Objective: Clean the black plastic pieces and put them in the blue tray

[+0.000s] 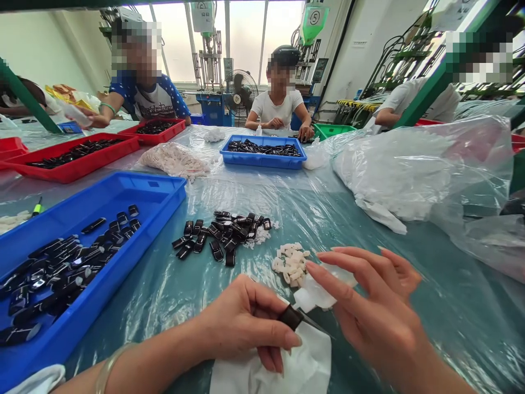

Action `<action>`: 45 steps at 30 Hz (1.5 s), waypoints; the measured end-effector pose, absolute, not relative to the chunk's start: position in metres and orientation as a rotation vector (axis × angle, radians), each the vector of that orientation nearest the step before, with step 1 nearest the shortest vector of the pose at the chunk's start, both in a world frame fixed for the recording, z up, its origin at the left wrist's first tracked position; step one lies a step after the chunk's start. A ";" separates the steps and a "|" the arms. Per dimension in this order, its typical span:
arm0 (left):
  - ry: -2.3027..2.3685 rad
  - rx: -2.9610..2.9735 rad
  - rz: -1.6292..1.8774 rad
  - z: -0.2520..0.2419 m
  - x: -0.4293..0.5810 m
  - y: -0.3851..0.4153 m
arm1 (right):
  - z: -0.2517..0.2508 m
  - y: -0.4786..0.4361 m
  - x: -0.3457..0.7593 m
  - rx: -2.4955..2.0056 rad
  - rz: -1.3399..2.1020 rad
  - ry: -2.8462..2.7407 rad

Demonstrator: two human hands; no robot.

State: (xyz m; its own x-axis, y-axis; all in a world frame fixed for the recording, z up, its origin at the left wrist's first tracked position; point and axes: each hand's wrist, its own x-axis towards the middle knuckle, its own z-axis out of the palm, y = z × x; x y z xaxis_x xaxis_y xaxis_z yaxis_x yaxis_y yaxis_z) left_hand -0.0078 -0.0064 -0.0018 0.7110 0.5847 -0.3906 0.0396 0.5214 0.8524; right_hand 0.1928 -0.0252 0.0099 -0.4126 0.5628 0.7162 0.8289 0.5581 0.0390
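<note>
My left hand [254, 323] is closed, pinching a small glossy black part [291, 316] between thumb and fingers. A thin pointed metal tip [315, 325] sticks out to the right of that part; what it belongs to is hidden. My right hand [369, 295] is held just to the right, fingers stretched and apart. Partly behind its fingers is a translucent white plastic item [315, 293], its kind unclear. Small cream-white pieces [290, 264] lie in a heap beside the right fingertips. Beneath my left hand lies a white cloth [274, 372].
Loose black parts [223, 232] are piled ahead of my hands. A large blue tray [135, 257] of black parts is at left; a smaller blue tray [262, 158] and red trays [74, 171] stand farther off. Plastic bags [402, 169] are heaped at right. Co-workers [279, 104] sit opposite.
</note>
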 end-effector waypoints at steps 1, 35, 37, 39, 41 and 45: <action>0.733 0.982 0.362 -0.001 -0.008 -0.006 | 0.010 -0.026 0.192 -1.111 -0.528 -2.138; 0.708 0.995 0.347 -0.003 -0.010 -0.007 | 0.011 -0.027 0.201 -1.034 -0.651 -2.200; 0.709 0.995 0.348 -0.002 -0.010 -0.008 | 0.011 -0.026 0.201 -1.029 -0.646 -2.212; 0.707 0.990 0.347 -0.002 -0.010 -0.008 | 0.012 -0.026 0.201 -1.025 -0.642 -2.222; 0.703 0.989 0.341 -0.002 -0.011 -0.008 | 0.013 -0.026 0.202 -1.007 -0.636 -2.236; 0.699 0.998 0.330 -0.004 -0.011 -0.007 | 0.013 -0.026 0.203 -0.988 -0.625 -2.252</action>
State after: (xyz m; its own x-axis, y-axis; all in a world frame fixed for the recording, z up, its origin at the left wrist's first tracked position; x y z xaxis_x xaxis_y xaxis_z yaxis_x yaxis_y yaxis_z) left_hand -0.0108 -0.0066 -0.0037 0.7388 0.5542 -0.3836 0.0556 0.5171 0.8541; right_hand 0.2032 -0.0256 0.0135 -0.5467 0.4902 0.6788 0.7699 0.6130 0.1775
